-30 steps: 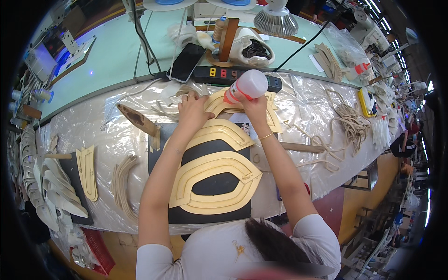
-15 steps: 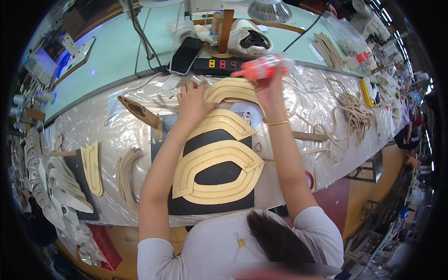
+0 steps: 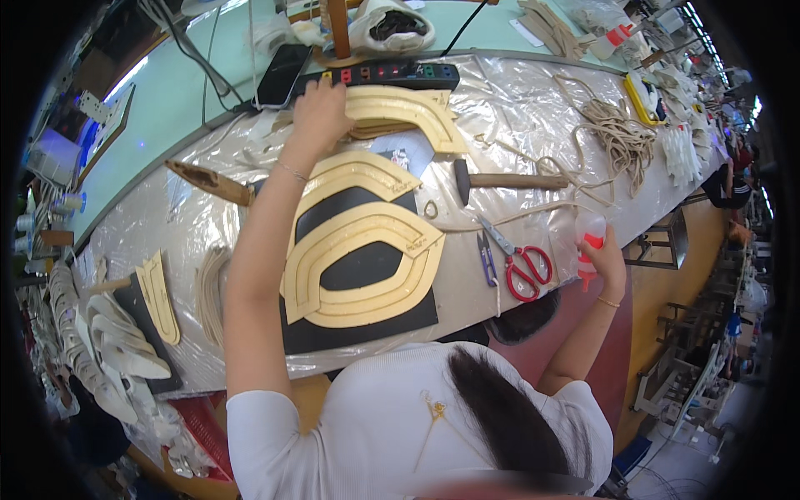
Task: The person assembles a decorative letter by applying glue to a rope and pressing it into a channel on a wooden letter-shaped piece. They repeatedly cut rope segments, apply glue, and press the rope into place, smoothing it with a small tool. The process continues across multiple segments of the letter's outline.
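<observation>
My left hand (image 3: 323, 115) lies at the left end of a stack of curved cream pieces (image 3: 400, 104), fingers spread over its far edge; the thumb is mostly hidden. Out past the table's right front edge, my right hand (image 3: 608, 257) is closed round a clear squeeze bottle (image 3: 591, 225) with a red nozzle pointing down. Nearer me, more curved cream pieces (image 3: 367, 221) lie on a black board (image 3: 379, 315), arranged in a ring with an arc beyond it. Their surfaces look glossy in places.
A hammer (image 3: 517, 181), red-handled scissors (image 3: 525, 271) and small snips (image 3: 487, 258) lie right of the board. Tangled beige cord (image 3: 617, 137) sits farther right. A phone (image 3: 282, 77) and a power strip (image 3: 400, 75) line the far side. A pointed wooden stick (image 3: 208, 182) lies left.
My right hand has swung from above the far pieces to the lower right with the bottle. My left hand stays at the far stack. The view has shifted, uncovering hammer, scissors and snips.
</observation>
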A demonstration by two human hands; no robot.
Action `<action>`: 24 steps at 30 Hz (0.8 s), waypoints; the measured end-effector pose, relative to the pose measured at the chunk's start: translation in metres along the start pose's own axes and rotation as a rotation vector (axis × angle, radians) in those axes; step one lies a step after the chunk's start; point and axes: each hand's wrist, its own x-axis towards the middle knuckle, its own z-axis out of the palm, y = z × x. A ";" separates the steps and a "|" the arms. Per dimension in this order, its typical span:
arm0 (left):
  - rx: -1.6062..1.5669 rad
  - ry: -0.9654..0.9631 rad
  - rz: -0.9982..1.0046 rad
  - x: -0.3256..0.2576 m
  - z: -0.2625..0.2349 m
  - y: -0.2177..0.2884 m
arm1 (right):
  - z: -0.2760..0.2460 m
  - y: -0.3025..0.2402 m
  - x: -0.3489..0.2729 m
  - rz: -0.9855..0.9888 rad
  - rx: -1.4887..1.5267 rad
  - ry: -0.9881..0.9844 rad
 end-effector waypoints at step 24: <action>-0.171 -0.228 -0.567 -0.251 -0.041 0.036 | 0.138 -0.309 0.006 -1.115 0.210 -0.163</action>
